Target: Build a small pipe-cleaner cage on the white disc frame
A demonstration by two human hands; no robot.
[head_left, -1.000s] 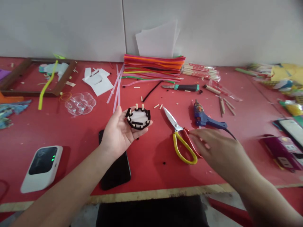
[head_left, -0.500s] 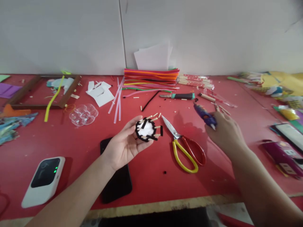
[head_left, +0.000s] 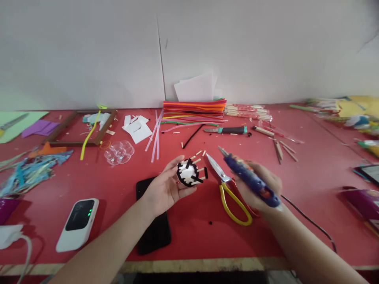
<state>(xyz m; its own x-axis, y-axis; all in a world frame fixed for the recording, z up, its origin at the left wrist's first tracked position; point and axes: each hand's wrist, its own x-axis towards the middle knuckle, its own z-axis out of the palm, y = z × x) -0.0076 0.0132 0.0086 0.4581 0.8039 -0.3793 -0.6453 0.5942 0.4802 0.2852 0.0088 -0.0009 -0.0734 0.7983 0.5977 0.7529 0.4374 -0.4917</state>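
Note:
My left hand (head_left: 167,189) is closed around a small round craft piece (head_left: 187,172), with a black fuzzy rim, a white middle and short wooden sticks and black bits projecting from its right side. In my right hand (head_left: 260,183) is a blue hot glue gun (head_left: 251,178), its nozzle pointing up and left toward the piece but apart from it. Scissors (head_left: 225,179) with one yellow and one red handle lie between the hands, the red handle partly behind my right hand. A black phone (head_left: 154,232) lies under my left wrist.
Bundled pipe cleaners (head_left: 194,110) lie against the wall, with a utility knife (head_left: 231,130) in front. A wooden frame (head_left: 63,124), a clear flower-shaped palette (head_left: 120,152) and a white device (head_left: 77,225) sit at left. A dark cord (head_left: 310,221) trails at right.
My right hand has brought the glue gun left and nearer, turning its nozzle toward the craft piece. The whole view has shifted slightly; my left hand still holds the piece.

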